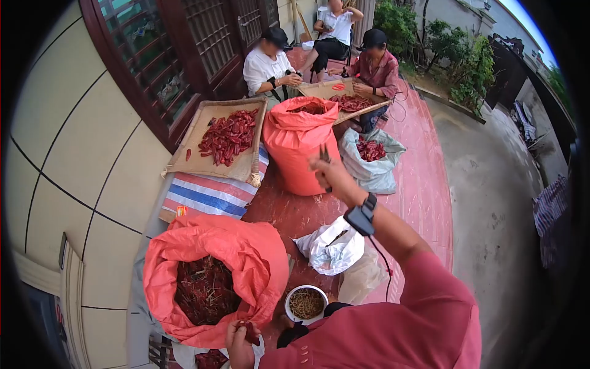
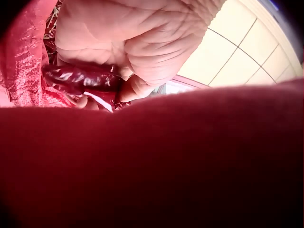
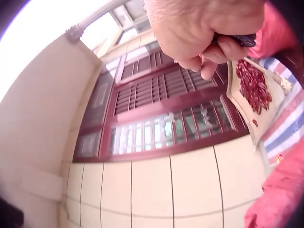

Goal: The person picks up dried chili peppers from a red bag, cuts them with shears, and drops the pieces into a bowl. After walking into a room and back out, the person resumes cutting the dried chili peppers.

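Observation:
My left hand pinches a dark red dried chili pepper at the near rim of the big red woven sack. Inside that sack lie chili stems and dark red bits. Raised in front of me, my right hand grips small dark scissors, their points up; in the right wrist view the fingers hide most of them. Below the left hand, more red chilies show in a white bag.
A white bowl of stems and a white plastic bag stand near me. Farther off are a second red sack, a chili tray and a pale chili sack. Several people sit at the back.

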### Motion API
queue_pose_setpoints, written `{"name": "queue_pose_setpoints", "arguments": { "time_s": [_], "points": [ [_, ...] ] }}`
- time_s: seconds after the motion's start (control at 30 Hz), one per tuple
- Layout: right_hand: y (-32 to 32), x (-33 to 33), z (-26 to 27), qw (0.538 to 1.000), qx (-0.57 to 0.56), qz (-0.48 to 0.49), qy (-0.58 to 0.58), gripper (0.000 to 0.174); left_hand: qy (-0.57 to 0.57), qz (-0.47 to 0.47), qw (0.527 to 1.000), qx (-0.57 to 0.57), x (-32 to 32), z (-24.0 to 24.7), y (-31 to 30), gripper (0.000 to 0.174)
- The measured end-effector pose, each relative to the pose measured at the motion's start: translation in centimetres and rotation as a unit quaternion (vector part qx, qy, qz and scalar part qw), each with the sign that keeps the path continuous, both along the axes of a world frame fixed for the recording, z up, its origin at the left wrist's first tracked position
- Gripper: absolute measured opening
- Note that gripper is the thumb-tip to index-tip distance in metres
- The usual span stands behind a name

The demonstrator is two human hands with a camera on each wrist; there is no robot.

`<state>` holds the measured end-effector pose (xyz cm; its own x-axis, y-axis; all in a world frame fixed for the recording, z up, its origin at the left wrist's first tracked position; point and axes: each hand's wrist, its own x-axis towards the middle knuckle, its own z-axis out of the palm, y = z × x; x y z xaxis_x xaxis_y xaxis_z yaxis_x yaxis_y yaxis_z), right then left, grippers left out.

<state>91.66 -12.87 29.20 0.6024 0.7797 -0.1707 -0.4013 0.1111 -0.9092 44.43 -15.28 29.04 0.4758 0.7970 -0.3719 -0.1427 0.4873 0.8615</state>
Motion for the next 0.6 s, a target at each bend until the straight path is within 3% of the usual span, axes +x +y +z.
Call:
{"name": "queue_pose_setpoints", "arguments": {
  "time_s": [0.07, 0.1, 0.17, 0.2, 0.27, 0.4, 0.47, 0.53, 0.6],
  "points": [
    [-1.9, -7.7, -1.6, 0.986, -0.016, 0.139, -0.089, 0.012, 0.046, -0.035, 0.998, 0.033, 0.7, 0.1, 0.8, 0.017],
    [-3.1, -11.3, -0.3, 0.975, -0.015, 0.212, -0.066, 0.009, 0.057, -0.062, 0.994, 0.063, 0.9, -0.4, 1.3, 0.021],
    [-3.5, -16.1, -2.6, 0.93, 0.05, 0.348, -0.109, 0.01, 0.11, -0.087, 0.987, 0.08, 2.2, 0.7, 2.1, 0.021],
    [-3.9, -18.1, -2.7, 0.916, 0.062, 0.369, -0.147, 0.012, 0.137, -0.099, 0.982, 0.087, 2.9, 1.4, 2.7, 0.021],
    [-4.0, -20.8, -2.0, 0.913, 0.06, 0.389, -0.11, 0.018, 0.104, -0.107, 0.981, 0.124, 3.3, 1.1, 4.3, 0.022],
    [-3.3, -23.8, 0.2, 0.961, 0.026, 0.272, -0.038, 0.014, 0.11, -0.087, 0.968, 0.21, 3.9, 2.5, 7.8, 0.019],
    [-2.4, -25.2, 0.1, 0.966, 0.056, 0.231, -0.097, 0.015, 0.028, -0.107, 0.972, 0.206, 2.6, 1.4, 9.8, 0.019],
    [-1.7, -27.8, 1.4, 0.978, -0.015, 0.191, -0.08, 0.017, 0.003, -0.121, 0.972, 0.203, 1.4, 1.3, 11.2, 0.018],
    [-0.1, -30.8, 2.3, 0.978, 0.012, 0.167, -0.127, 0.02, -0.016, -0.15, 0.969, 0.195, -0.3, 1.0, 12.3, 0.018]
  ]
}}
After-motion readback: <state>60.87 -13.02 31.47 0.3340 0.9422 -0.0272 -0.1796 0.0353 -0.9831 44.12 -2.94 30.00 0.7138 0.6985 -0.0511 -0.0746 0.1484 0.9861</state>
